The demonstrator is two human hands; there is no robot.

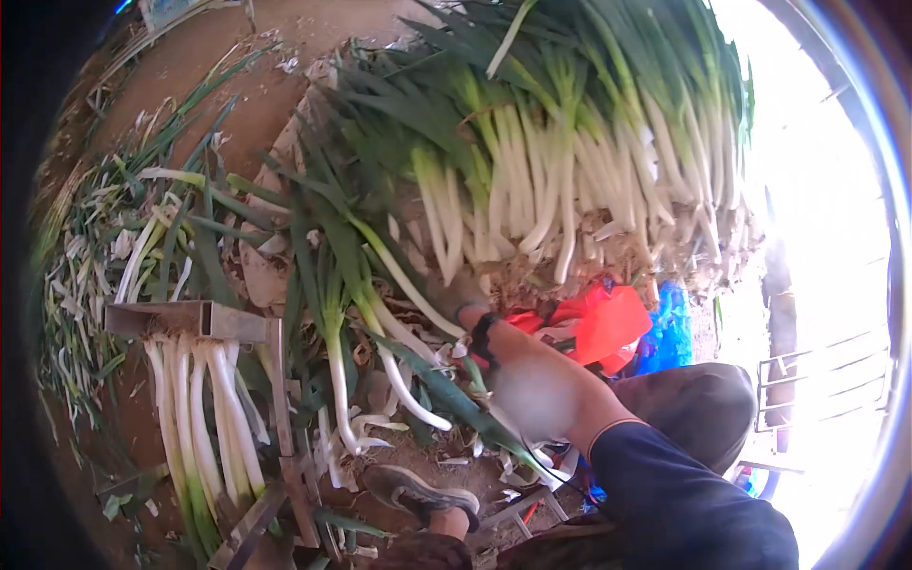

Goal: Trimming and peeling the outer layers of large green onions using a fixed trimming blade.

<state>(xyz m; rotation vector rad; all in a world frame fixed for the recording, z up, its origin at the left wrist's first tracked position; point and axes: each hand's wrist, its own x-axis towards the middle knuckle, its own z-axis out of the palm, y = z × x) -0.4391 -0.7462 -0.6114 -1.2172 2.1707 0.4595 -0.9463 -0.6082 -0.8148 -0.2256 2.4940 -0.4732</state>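
Note:
My right arm reaches up from the lower right in a dark blue sleeve, with a black band at the wrist. My right hand (463,293) is dim and blurred beside the root ends of a large pile of long green onions (541,180); its fingers cannot be made out. Below it, several loose green onions (334,366) lie with their white ends toward me. At the left, a bundle of green onions (204,408) rests in a metal stand (204,321), roots against its plate and green parts toward the lower edge. My left hand is out of the picture.
Trimmed leaves and peelings (90,285) cover the ground at the far left. Beyond my forearm lie a red plastic bag (608,328) and blue plastic (670,328). My shoe (423,499) is below the loose onions, and a metal frame (522,513) stands beside it.

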